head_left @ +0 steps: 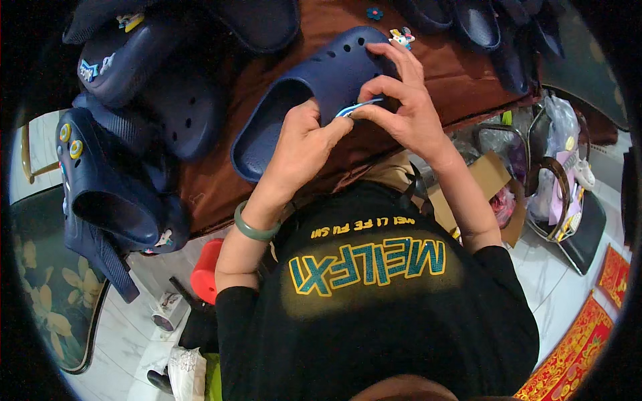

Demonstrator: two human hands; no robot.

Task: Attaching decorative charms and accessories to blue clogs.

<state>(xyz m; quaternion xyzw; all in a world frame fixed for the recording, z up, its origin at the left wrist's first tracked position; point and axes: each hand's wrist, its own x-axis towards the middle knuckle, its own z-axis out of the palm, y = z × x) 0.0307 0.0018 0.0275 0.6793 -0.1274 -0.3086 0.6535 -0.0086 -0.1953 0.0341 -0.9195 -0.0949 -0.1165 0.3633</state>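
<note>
- On the brown table (461,80), a navy clog (314,87) is being steadied.
- A small blue-white charm (358,107) is being pinched by the left hand (301,144) and right hand (401,100) against the clog's edge.

The small blue-and-white piece (359,107) pinched between the hands is mostly covered by fingertips (348,123), so its shape cannot be told. The right hand (401,100) hides part of the navy clog (314,87). Dark clogs (468,20) along the top edge are cut off.
</note>
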